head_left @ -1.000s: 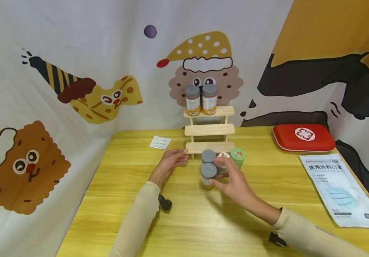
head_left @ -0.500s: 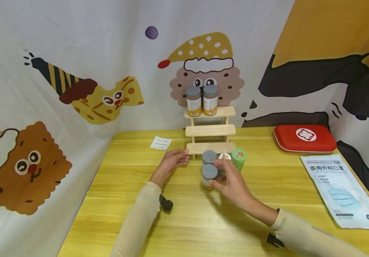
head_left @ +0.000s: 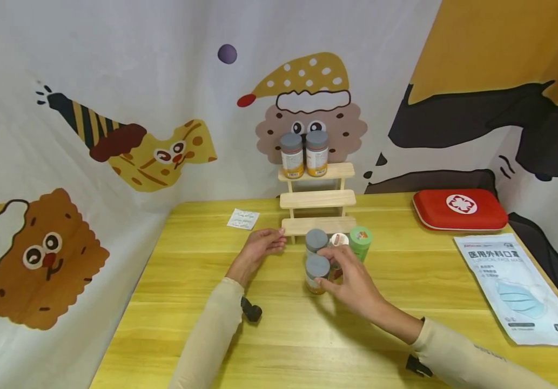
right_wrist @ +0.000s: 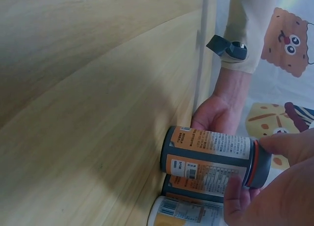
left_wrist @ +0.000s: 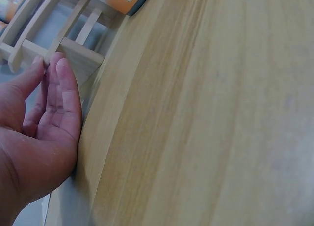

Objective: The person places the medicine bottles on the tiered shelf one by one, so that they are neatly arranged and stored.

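In the head view, my right hand (head_left: 351,275) grips a grey-lidded supplement bottle (head_left: 315,281) near its top, thumb on the near side and fingers round the far side. The right wrist view shows its orange and white label and the orange band under the lid. Just behind it stands a second grey-lidded bottle (head_left: 316,239), with a white-lidded jar (head_left: 339,241) and a green-lidded container (head_left: 361,244) to the right. My left hand (head_left: 261,247) pinches the left end of the lowest step of a small three-step wooden rack (head_left: 317,200); the left wrist view shows thumb and fingertips at that end.
Two more grey-lidded bottles (head_left: 304,155) stand on the rack's top step. A small white packet (head_left: 243,219) lies left of the rack. At the right are a red first-aid case (head_left: 459,209) and a face mask packet (head_left: 519,292). A printed curtain (head_left: 201,81) hangs behind the table.
My right hand has drawn the front bottle slightly toward me, widening the space to the bottle behind it. The left hand has stayed at the rack.
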The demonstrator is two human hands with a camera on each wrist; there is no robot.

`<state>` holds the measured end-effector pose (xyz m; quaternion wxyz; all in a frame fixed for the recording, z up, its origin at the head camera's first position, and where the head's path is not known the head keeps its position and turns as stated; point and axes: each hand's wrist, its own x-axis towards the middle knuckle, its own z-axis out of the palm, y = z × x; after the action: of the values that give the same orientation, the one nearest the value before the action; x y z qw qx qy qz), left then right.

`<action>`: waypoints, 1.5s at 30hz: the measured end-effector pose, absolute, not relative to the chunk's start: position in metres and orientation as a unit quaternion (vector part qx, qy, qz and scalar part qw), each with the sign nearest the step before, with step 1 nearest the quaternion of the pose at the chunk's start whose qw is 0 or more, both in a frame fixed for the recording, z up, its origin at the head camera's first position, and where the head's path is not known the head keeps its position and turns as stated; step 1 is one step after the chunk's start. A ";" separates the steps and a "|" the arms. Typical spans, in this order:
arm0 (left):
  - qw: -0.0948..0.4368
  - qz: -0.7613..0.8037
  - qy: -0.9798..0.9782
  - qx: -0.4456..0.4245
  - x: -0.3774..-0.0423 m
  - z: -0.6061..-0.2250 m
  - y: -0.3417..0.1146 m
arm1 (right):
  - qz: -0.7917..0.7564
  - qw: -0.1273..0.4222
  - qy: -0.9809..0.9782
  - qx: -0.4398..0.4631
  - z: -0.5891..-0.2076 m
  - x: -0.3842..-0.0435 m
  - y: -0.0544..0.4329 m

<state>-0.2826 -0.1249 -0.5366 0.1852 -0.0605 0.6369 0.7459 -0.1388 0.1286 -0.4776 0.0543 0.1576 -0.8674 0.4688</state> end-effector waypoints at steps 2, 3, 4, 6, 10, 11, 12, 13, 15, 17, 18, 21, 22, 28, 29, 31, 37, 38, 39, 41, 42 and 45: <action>0.184 0.746 0.637 -0.062 -0.282 -0.536 -0.125 | 0.467 0.056 -0.867 0.164 -0.478 -0.138 0.130; 0.183 0.746 0.638 -0.062 -0.282 -0.536 -0.125 | 0.466 0.057 -0.867 0.168 -0.479 -0.138 0.130; 0.182 0.746 0.638 -0.062 -0.282 -0.537 -0.125 | 0.467 0.056 -0.866 0.172 -0.479 -0.138 0.130; 0.181 0.746 0.638 -0.062 -0.282 -0.537 -0.125 | 0.466 0.056 -0.865 0.178 -0.480 -0.138 0.130; 0.180 0.746 0.638 -0.062 -0.282 -0.536 -0.125 | 0.465 0.053 -0.866 0.176 -0.480 -0.138 0.130; 0.181 0.746 0.637 -0.061 -0.282 -0.536 -0.125 | 0.464 0.054 -0.867 0.175 -0.480 -0.138 0.131; 0.181 0.747 0.637 -0.061 -0.281 -0.536 -0.125 | 0.464 0.055 -0.867 0.173 -0.480 -0.138 0.131; 0.180 0.747 0.637 -0.061 -0.281 -0.536 -0.124 | 0.464 0.055 -0.867 0.173 -0.480 -0.138 0.131; 0.180 0.748 0.636 -0.059 -0.281 -0.536 -0.124 | 0.463 0.060 -0.867 0.176 -0.481 -0.138 0.131; 0.180 0.750 0.634 -0.057 -0.281 -0.537 -0.124 | 0.464 0.061 -0.866 0.177 -0.481 -0.137 0.132; 0.179 0.750 0.634 -0.057 -0.281 -0.538 -0.124 | 0.464 0.062 -0.866 0.177 -0.480 -0.137 0.133; 0.178 0.748 0.638 -0.053 -0.281 -0.538 -0.126 | 0.462 0.071 -0.866 0.180 -0.479 -0.137 0.135; 0.178 0.747 0.639 -0.052 -0.281 -0.538 -0.126 | 0.460 0.075 -0.866 0.182 -0.477 -0.136 0.136; 0.182 0.745 0.640 -0.049 -0.281 -0.537 -0.126 | 0.437 0.107 -0.873 0.186 -0.467 -0.136 0.143; 0.183 0.746 0.639 -0.049 -0.281 -0.538 -0.125 | 0.436 0.112 -0.873 0.187 -0.464 -0.136 0.144; 0.183 0.746 0.638 -0.050 -0.281 -0.538 -0.125 | 0.436 0.121 -0.871 0.192 -0.460 -0.136 0.146; 0.182 0.746 0.639 -0.052 -0.281 -0.539 -0.123 | 0.434 0.148 -0.862 0.217 -0.448 -0.138 0.153; 0.183 0.746 0.638 -0.053 -0.281 -0.539 -0.123 | 0.432 0.154 -0.860 0.223 -0.445 -0.139 0.155; 0.182 0.746 0.638 -0.055 -0.281 -0.538 -0.123 | 0.431 0.161 -0.858 0.228 -0.443 -0.139 0.156; 0.181 0.746 0.639 -0.057 -0.281 -0.538 -0.123 | 0.430 0.172 -0.854 0.236 -0.438 -0.141 0.159; 0.180 0.745 0.639 -0.058 -0.281 -0.538 -0.123 | 0.432 0.176 -0.852 0.239 -0.435 -0.142 0.160; 0.179 0.745 0.640 -0.060 -0.281 -0.537 -0.124 | 0.438 0.178 -0.847 0.242 -0.424 -0.145 0.165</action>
<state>-0.2807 -0.1239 -0.5368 0.1791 -0.0598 0.6397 0.7451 -0.1448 0.1646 -0.4244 0.1784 0.2424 -0.8474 0.4375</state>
